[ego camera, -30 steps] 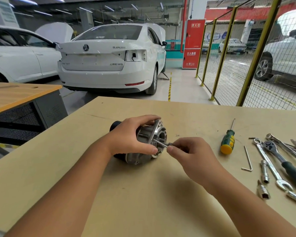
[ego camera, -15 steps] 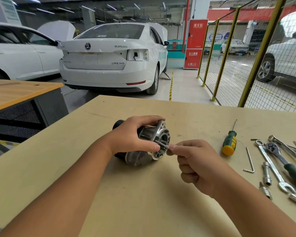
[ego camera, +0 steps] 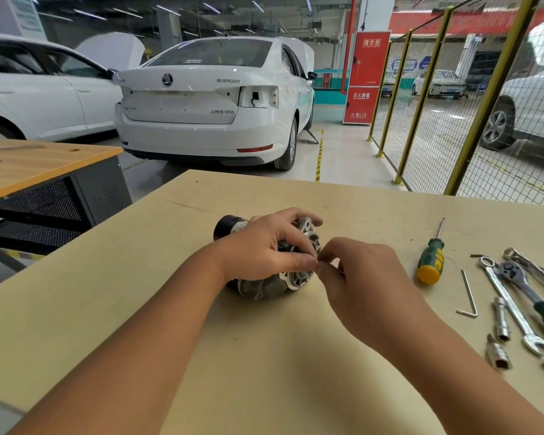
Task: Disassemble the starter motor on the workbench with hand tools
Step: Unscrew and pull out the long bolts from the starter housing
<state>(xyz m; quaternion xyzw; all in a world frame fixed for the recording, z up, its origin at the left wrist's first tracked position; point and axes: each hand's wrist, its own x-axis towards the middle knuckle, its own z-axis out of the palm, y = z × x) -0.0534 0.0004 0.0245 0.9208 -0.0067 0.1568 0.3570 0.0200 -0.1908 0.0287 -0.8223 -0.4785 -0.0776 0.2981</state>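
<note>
Head view: starter motor (ego camera: 274, 279) lying on its side near the middle of the workbench (ego camera: 139, 309), black end far-left, silver flanged housing toward the right; left hand (ego camera: 261, 249) clasped over its top, fingers curled round the housing; right hand (ego camera: 361, 287) at the flange face, fingertips (ego camera: 322, 271) pinched together, what they pinch too hidden to tell. To the right, well apart: green-and-yellow screwdriver (ego camera: 430, 258); hex key (ego camera: 469, 293); combination wrench (ego camera: 515, 312); ratchet (ego camera: 528, 287); two sockets (ego camera: 501, 320).

Bare bench (ego camera: 264, 356) before starter motor (ego camera: 264, 285)
</note>
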